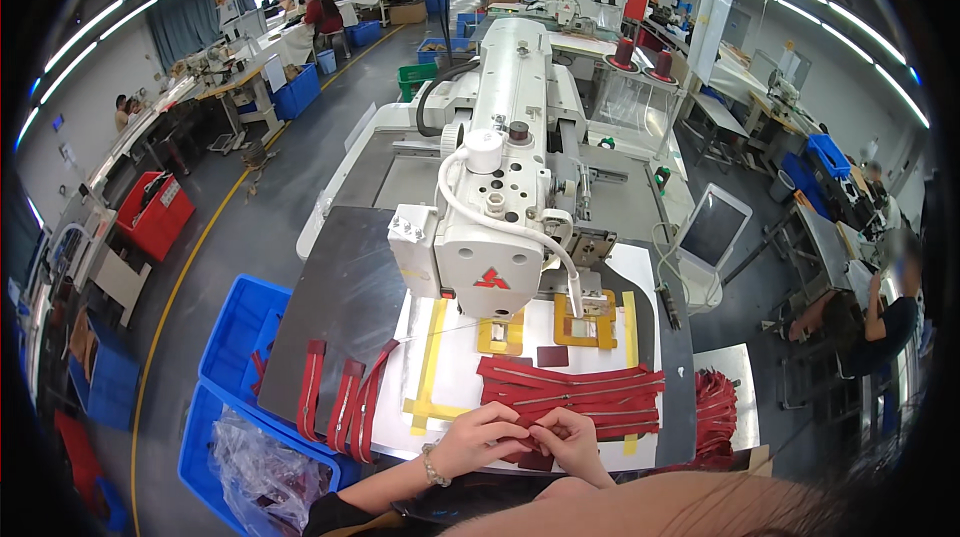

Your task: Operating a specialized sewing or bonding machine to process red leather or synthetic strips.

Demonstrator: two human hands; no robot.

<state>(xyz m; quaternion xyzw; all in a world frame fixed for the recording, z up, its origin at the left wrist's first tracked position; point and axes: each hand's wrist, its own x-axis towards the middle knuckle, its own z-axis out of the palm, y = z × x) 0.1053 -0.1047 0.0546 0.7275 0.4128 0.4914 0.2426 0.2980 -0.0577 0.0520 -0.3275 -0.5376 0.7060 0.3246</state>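
My left hand, with a bracelet at the wrist, and my right hand meet at the front of the work plate, fingers pinched on a red piece, probably a zipper end, partly hidden by them. Just behind them lies a layer of red zipper strips, and a small dark red patch sits above these. More red zippers lie at the left on the dark metal plate. The white industrial sewing machine head stands over yellow-edged frames on a white board.
Blue bins, one holding clear plastic, stand at my left. A red zipper bundle hangs at the right. A screen and thread cones are right of the machine. A person works at the far right; others sit along back rows.
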